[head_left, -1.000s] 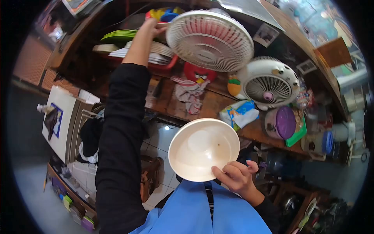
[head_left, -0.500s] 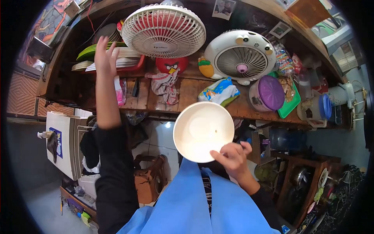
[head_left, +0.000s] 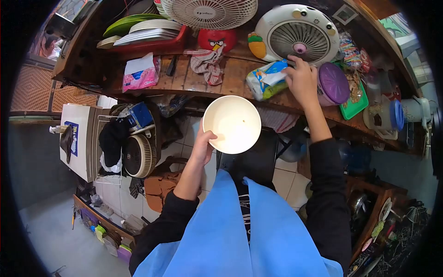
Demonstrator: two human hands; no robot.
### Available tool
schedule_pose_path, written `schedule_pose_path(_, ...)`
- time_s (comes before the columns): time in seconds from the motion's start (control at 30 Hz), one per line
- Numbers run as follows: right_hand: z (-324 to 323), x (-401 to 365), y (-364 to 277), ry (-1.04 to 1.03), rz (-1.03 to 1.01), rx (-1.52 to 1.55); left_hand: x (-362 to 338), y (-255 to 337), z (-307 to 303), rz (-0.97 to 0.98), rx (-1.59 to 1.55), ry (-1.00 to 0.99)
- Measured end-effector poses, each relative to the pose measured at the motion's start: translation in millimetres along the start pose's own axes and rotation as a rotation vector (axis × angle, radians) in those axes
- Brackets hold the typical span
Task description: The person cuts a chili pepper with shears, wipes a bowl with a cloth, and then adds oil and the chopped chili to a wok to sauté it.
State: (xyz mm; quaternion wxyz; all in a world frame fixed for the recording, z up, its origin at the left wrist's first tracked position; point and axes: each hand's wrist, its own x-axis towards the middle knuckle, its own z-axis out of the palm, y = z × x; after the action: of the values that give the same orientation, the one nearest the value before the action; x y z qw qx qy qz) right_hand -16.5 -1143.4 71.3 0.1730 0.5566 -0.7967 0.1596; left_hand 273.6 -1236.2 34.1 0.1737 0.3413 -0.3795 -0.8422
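A deep cream-white bowl [head_left: 233, 124], its inside facing up with a small dark speck, is gripped at its left rim by my left hand [head_left: 202, 145]. The thumb of that hand lies over the rim, and the other fingers are hidden behind the bowl. Over the table, my right hand [head_left: 303, 83] reaches to a blue-and-green tissue pack [head_left: 265, 87] with a white sheet showing on top. Its fingers are apart and bent, the thumb side right at the pack's upper right end. A purple-lidded tub [head_left: 333, 83] stands just right of this hand.
A white round fan [head_left: 302, 39] stands behind the tissue pack. Along the wooden table [head_left: 177, 85] are a striped cloth [head_left: 206, 64], a pink pack [head_left: 140, 74], a red rack [head_left: 152, 48] of plates, another fan [head_left: 210, 11] and a green tray [head_left: 355, 107].
The bowl has passed from my right hand to my left. My left hand has come down from beside the plates; my right hand has moved up to the tissue pack. The view has shifted.
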Motion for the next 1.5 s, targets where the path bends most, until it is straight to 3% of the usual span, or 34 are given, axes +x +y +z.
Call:
schedule_pose_path(0.03, -2.8, 7.6, 1.9, 0.000, -0.001, -0.006, -0.9, -4.2, 3.5, 0.000, -0.004, -0.005)
schedule_pose_path(0.1, -11.4, 19.0, 1.5, 0.356, 0.449, 0.314, -3.4, -15.3, 7.9, 0.047, 0.051, -0.029)
schedule_pose_path(0.13, -22.3, 23.0, -1.0, 0.613, 0.430, 0.215, -4.9, -20.0, 10.4, 0.021, 0.026, -0.033)
schedule_pose_path(0.17, -33.7, 20.0, -8.8, 0.617, 0.434, 0.209, -6.8, -24.0, 15.3, 0.019, 0.029, -0.041)
schedule_pose_path(0.23, -70.7, 5.2, -53.6, 0.988, 0.472, 0.743, -10.8, -32.3, 26.0, 0.003, 0.016, -0.027)
schedule_pose_path(0.3, -61.6, -45.2, -74.1, 0.606, 0.021, 0.438, -12.2, -40.8, 32.2, -0.021, -0.015, -0.070)
schedule_pose_path(0.37, -38.7, -96.2, -99.3, 0.108, -0.155, 0.370, -12.6, -51.3, 47.8, 0.082, -0.039, -0.145)
schedule_pose_path(0.4, -21.7, -113.9, -100.5, 0.116, -0.207, 0.266, -16.5, -53.7, 57.0, 0.078, -0.052, -0.169)
schedule_pose_path(0.5, -14.7, -159.0, -94.5, -0.103, 0.284, 0.107, -19.8, -75.3, 76.4, 0.187, 0.171, -0.267)
schedule_pose_path(0.53, -20.4, -168.0, -95.4, -0.100, 0.316, 0.087, -19.9, -82.8, 85.3, 0.168, 0.176, -0.299)
schedule_pose_path(0.6, -32.2, -188.6, -106.6, -0.245, 0.615, 0.137, -22.2, -101.3, 102.6, 0.150, 0.147, -0.277)
schedule_pose_path(0.63, -39.9, -204.0, -114.8, -0.243, 0.649, 0.117, -23.7, -109.1, 110.9, 0.128, 0.149, -0.309)
schedule_pose_path(0.7, -55.9, -233.8, -126.4, -0.394, 0.773, 0.673, -26.1, -124.5, 129.8, 0.168, 0.224, -0.205)
schedule_pose_path(0.73, -68.2, -244.7, -121.3, -0.380, 0.804, 0.658, -28.7, -132.1, 136.7, 0.073, 0.090, -0.265)
schedule_pose_path(0.8, -103.0, -270.3, -109.0, -0.495, 0.597, 0.460, -35.2, -155.5, 151.5, 0.091, 0.133, -0.391)
schedule_pose_path(0.83, -114.7, -282.6, -93.0, -0.523, 0.607, 0.144, -42.8, -163.1, 161.6, 0.127, 0.174, -0.488)
schedule_pose_path(0.9, -132.6, -316.4, -58.8, -0.224, 0.548, -0.034, -59.4, -180.9, 188.8, 0.147, 0.256, -0.567)
schedule_pose_path(0.97, -151.7, -340.2, -67.6, -0.160, 0.627, -0.088, -74.5, -201.2, 221.1, 0.178, 0.221, -0.618)
schedule_pose_path(1.03, -174.4, -365.2, -91.5, -0.308, 0.794, 0.116, -95.5, -227.5, 252.9, 0.152, 0.144, -0.656)
schedule_pose_path(1.07, -192.3, -376.6, -98.0, -0.149, 0.857, 0.270, -106.4, -245.5, 263.9, 0.067, 0.056, -0.700)
schedule_pose_path(1.1, -210.9, -396.5, -93.9, -0.137, 0.878, 0.258, -122.0, -261.0, 276.0, -0.025, -0.029, -0.737)
schedule_pose_path(1.17, -248.7, -446.5, -78.8, 0.000, 1.089, 0.739, -153.0, -291.2, 302.7, -0.084, -0.011, -0.791)
schedule_pose_path(1.23, -287.7, -506.8, -69.0, 0.422, 1.204, 0.802, -184.2, -320.9, 331.8, -0.132, 0.061, -0.867)
schedule_pose_path(1.27, -317.6, -527.7, -66.2, 0.604, 1.344, 0.679, -199.4, -333.6, 348.3, -0.150, 0.093, -0.912)
schedule_pose_path(1.33, -359.5, -576.7, -56.9, 0.923, 1.221, 0.530, -225.2, -362.3, 374.6, -0.198, 0.104, -1.003)
schedule_pose_path(1.37, -379.2, -590.6, -56.6, 0.882, 1.259, 0.398, -238.4, -375.1, 385.1, -0.233, 0.110, -1.053)
schedule_pose_path(1.43, -390.6, -613.0, -48.3, 0.626, 1.061, 0.105, -267.9, -395.3, 399.4, -0.261, 0.116, -1.140)
schedule_pose_path(1.47, -395.7, -618.1, -40.5, 0.342, 0.944, -0.065, -282.0, -403.6, 404.0, -0.187, 0.164, -1.170)
schedule_pose_path(1.5, -387.4, -622.9, -37.8, 0.096, 0.950, -0.423, -293.8, -410.0, 408.5, -0.106, 0.213, -1.200)
